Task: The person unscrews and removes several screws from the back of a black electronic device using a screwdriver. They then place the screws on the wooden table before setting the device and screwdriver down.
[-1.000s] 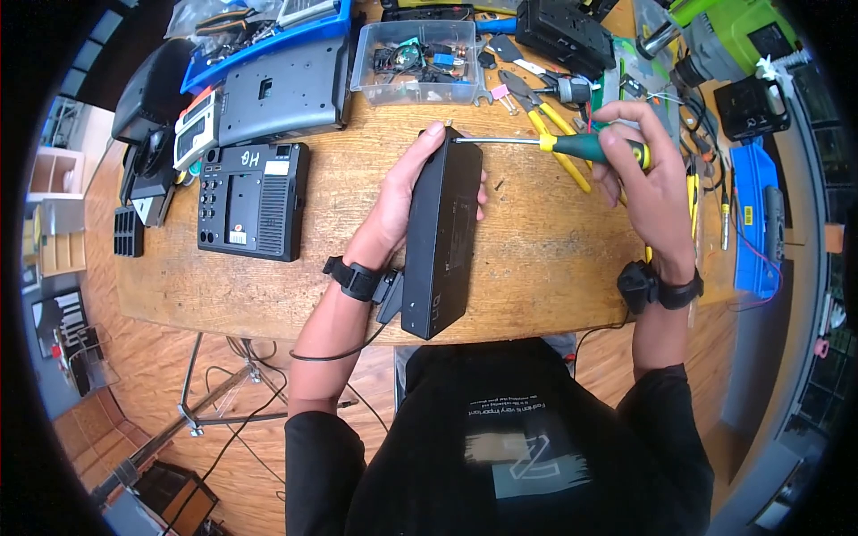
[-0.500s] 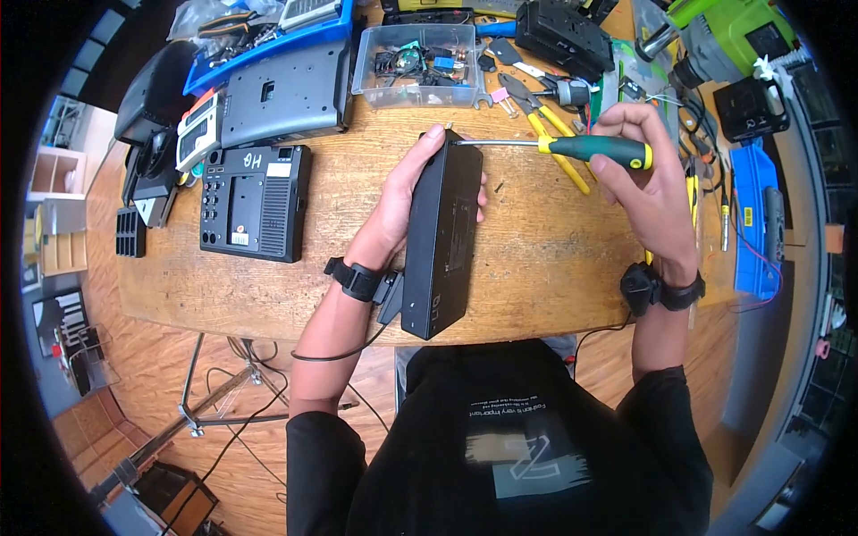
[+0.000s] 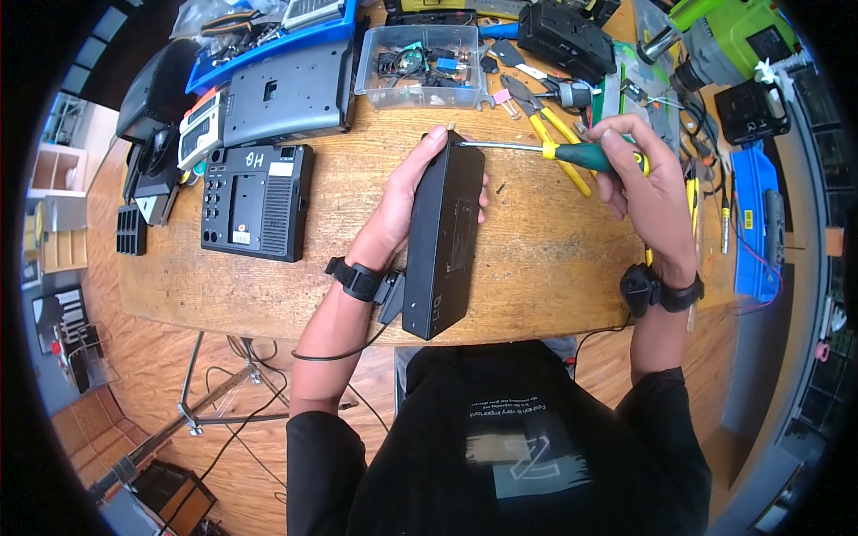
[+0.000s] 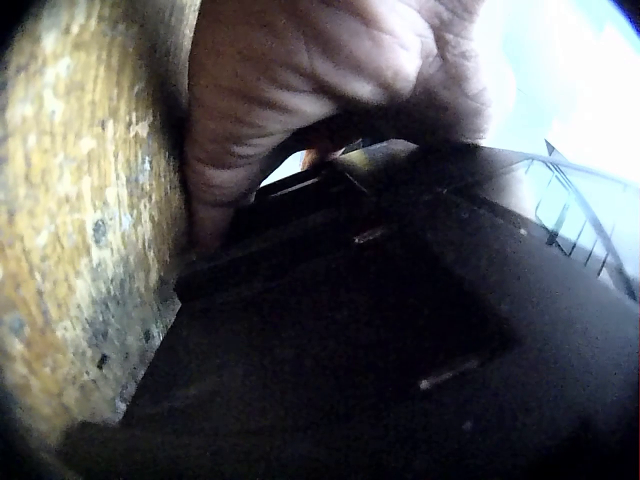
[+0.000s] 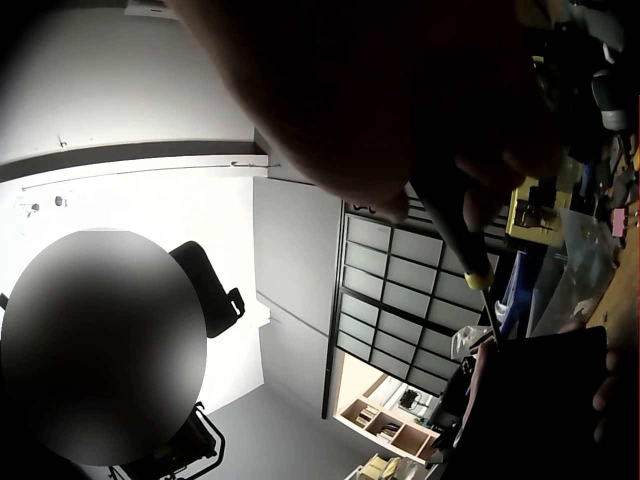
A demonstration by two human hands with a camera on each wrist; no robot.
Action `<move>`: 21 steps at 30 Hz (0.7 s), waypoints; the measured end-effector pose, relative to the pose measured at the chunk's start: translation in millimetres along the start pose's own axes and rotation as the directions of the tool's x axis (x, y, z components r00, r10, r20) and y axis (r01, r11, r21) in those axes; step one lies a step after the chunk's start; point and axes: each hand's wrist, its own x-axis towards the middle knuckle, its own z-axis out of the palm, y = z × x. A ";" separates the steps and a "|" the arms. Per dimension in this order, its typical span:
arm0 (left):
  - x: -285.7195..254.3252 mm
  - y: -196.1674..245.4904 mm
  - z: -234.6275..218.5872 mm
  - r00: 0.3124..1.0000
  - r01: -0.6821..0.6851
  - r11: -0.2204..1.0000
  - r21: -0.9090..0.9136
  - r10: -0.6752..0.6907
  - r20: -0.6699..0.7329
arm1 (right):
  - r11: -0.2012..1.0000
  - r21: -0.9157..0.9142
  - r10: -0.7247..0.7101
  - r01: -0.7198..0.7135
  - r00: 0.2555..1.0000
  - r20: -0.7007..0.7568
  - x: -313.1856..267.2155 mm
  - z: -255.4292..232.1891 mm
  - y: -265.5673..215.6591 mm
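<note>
A long black box (image 3: 444, 237) stands on its narrow side on the wooden table in the head view, gripped by the left hand (image 3: 394, 201), with the thumb near its far top edge and fingertips showing on the other side. The right hand (image 3: 651, 188) holds a green and yellow screwdriver (image 3: 581, 155) level, its metal tip against the box's far end. In the right wrist view the screwdriver (image 5: 455, 225) reaches the dark box (image 5: 540, 400). The left wrist view shows the left hand (image 4: 320, 80) over the box's dark surface (image 4: 340, 340).
Left of the box lies a black device marked HQ (image 3: 255, 204), with a larger grey-black panel (image 3: 286, 94) behind it. A clear parts box (image 3: 420, 67), yellow-handled pliers (image 3: 559, 143) and a green power tool (image 3: 737, 40) stand at the back. A blue tray (image 3: 758, 223) is at the right.
The fingers of the right hand have shifted round the screwdriver handle, and more of the handle is covered. The left hand and the box have hardly moved.
</note>
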 end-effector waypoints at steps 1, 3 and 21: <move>0.1 -0.4 -0.5 1.000 0.002 1.000 -0.003 -0.002 0.002 | 1.000 -0.015 0.016 -0.016 1.000 0.007 0.2 -1.2 0.0; 0.3 -1.0 -1.0 1.000 0.009 1.000 -0.018 -0.009 0.000 | 0.989 -0.106 -0.105 0.101 0.994 -0.033 -0.5 5.7 1.9; 0.5 -1.7 -0.8 1.000 0.024 0.999 -0.038 -0.024 -0.004 | 0.986 -0.129 -0.107 0.106 0.994 0.002 -3.2 2.0 -2.1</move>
